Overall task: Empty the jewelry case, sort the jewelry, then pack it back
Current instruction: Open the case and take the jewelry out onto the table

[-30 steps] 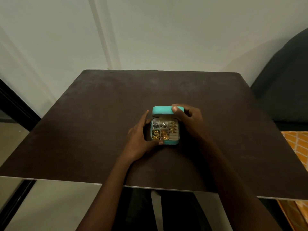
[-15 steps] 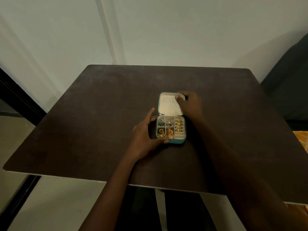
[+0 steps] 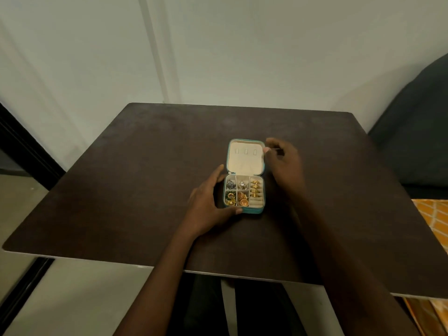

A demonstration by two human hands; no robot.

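Observation:
A small teal jewelry case (image 3: pixel 254 210) lies open in the middle of the dark table (image 3: pixel 135 180). Its cream-lined lid (image 3: pixel 245 156) lies flat behind the base. The base's small compartments hold silver pieces (image 3: pixel 236 184), gold and green earrings (image 3: pixel 236 198), and a row of gold rings (image 3: pixel 256 189) in the right-hand slot. My left hand (image 3: pixel 208 207) grips the base at its left side and front corner. My right hand (image 3: pixel 282 161) hovers beside the lid's right edge, fingers loosely curled, a fingertip at the lid's upper right corner.
A white wall stands right behind the table. A dark cushioned seat (image 3: pixel 417 132) is at the right. An orange patterned cloth (image 3: pixel 434 219) shows at the right edge. The table's near edge (image 3: pixel 218 272) runs just above my forearms.
The lid went from upright to fully laid back flat. My right hand followed it back and now rests beside its right edge. My left hand stayed on the base.

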